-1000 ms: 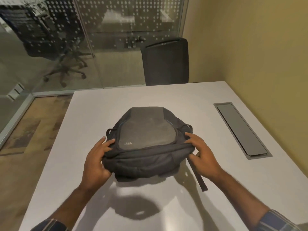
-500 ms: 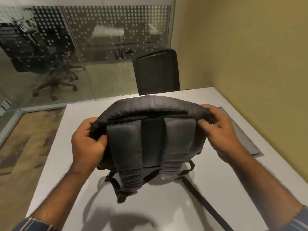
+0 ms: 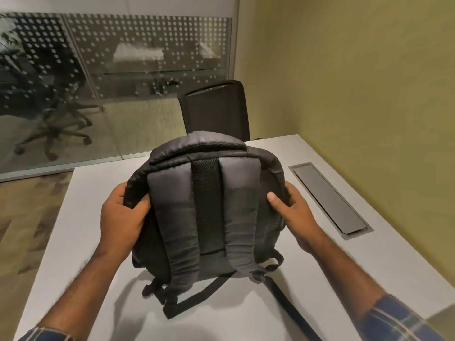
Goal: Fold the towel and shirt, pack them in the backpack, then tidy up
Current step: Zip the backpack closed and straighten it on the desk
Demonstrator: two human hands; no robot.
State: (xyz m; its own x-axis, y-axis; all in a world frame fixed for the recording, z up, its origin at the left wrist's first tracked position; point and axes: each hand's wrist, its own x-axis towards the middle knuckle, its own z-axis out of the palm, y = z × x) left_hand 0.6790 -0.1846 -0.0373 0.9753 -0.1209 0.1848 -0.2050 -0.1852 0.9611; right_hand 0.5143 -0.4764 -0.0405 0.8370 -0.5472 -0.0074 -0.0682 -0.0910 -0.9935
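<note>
A dark grey backpack (image 3: 205, 207) stands upright on the white table (image 3: 270, 311), its back panel and two padded shoulder straps facing me. My left hand (image 3: 121, 217) grips its left side, thumb across the back near the left strap. My right hand (image 3: 293, 215) grips the right side, thumb pressed on the back panel. Loose black strap ends trail on the table below the bag. No towel or shirt is in sight.
A grey cable hatch (image 3: 330, 200) is set into the table at the right. A black office chair (image 3: 214, 109) stands behind the far edge. A yellow wall runs along the right, a glass partition (image 3: 110, 82) at the back left.
The backpack lay flat with its front up a second ago. Both hands have tipped it up onto its base with its back toward me, and now hold it lower on its sides.
</note>
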